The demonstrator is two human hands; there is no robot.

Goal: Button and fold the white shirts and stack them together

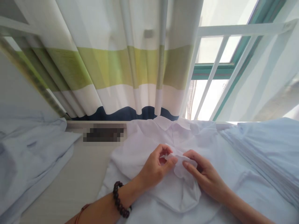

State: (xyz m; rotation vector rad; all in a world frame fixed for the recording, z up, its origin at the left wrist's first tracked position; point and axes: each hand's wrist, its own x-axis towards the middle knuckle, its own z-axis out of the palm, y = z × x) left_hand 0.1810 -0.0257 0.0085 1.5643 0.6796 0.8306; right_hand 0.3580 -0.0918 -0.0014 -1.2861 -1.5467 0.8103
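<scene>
A white collared shirt (137, 158) lies spread out in front of me, its collar toward the window. Over its middle, my left hand (157, 166) pinches a gathered fold of the white cloth between thumb and fingers. Just to the right, my right hand (204, 174) grips the same raised fold, its thumb and forefinger closed on the edge. Below the hands the lifted cloth bunches up and hangs loosely. Which part of the shirt is pinched I cannot make out. A dark beaded bracelet (119, 199) circles my left wrist.
Stacked white garments (268, 155) lie at the right, and more folded white clothes (30, 161) at the left. A blurred dark object (103, 133) rests near the back edge. Behind hang a white and green curtain (135, 65) and white railing bars (211, 77) before a window.
</scene>
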